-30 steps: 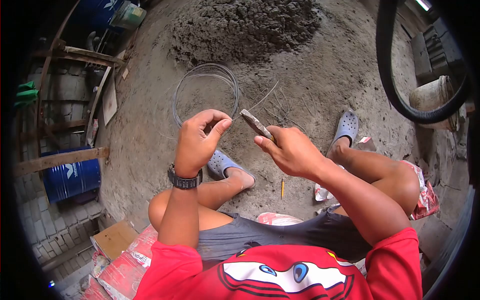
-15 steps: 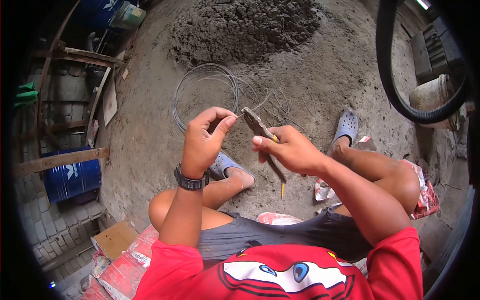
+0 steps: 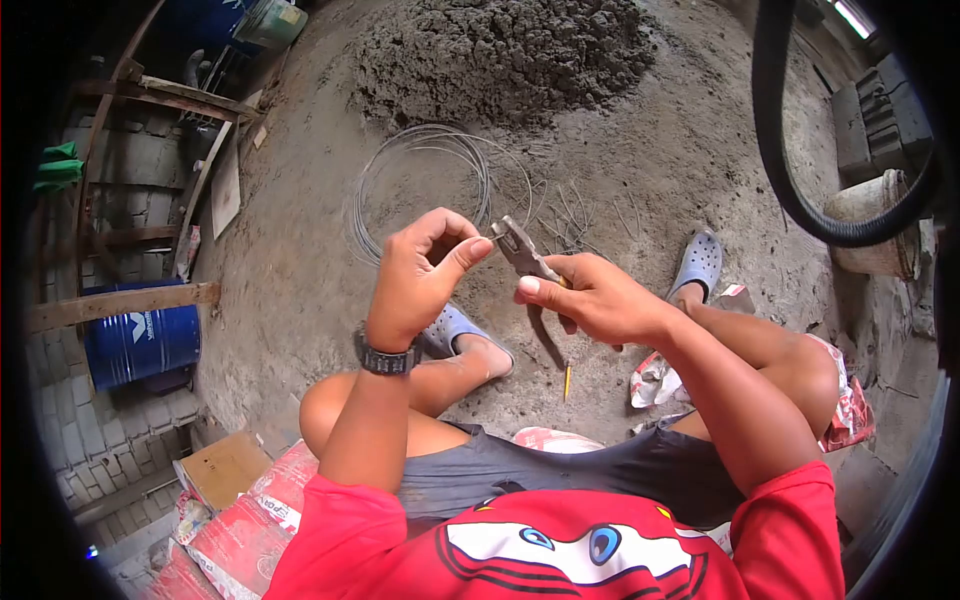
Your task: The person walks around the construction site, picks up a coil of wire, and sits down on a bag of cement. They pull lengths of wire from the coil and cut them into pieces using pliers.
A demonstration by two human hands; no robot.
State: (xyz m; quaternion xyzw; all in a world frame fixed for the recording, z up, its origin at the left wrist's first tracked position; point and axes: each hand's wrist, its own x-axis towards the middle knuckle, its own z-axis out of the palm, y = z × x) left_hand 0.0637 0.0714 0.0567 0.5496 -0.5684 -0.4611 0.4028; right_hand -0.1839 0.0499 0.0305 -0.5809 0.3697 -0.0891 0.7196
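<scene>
My left hand [image 3: 415,275] is closed, thumb and forefinger pinched on a thin wire whose short end shows at the fingertips. Beside those fingertips are the jaws of worn metal pliers [image 3: 523,251]. Wrapped round their handles is my right hand [image 3: 605,300], with its thumb along the top and one dark handle sticking out below. A coil of grey wire [image 3: 486,178] lies on the ground beyond my left hand. Several loose wire pieces [image 3: 577,215] are scattered to its right. Below the pliers, a yellow pencil [image 3: 568,382] rests on the concrete.
A heap of wet grey mortar [image 3: 500,60] rises ahead. To the left are a blue drum [image 3: 145,345] and wooden boards [image 3: 120,305]. A whitish bucket [image 3: 870,220] and a black hose [image 3: 775,140] are at the right. Red-and-white sacks [image 3: 240,540] lie behind my left side.
The camera view has shifted slightly. The pliers have turned a little in my right hand, and both hands stay close together with the wire end at the jaws.
</scene>
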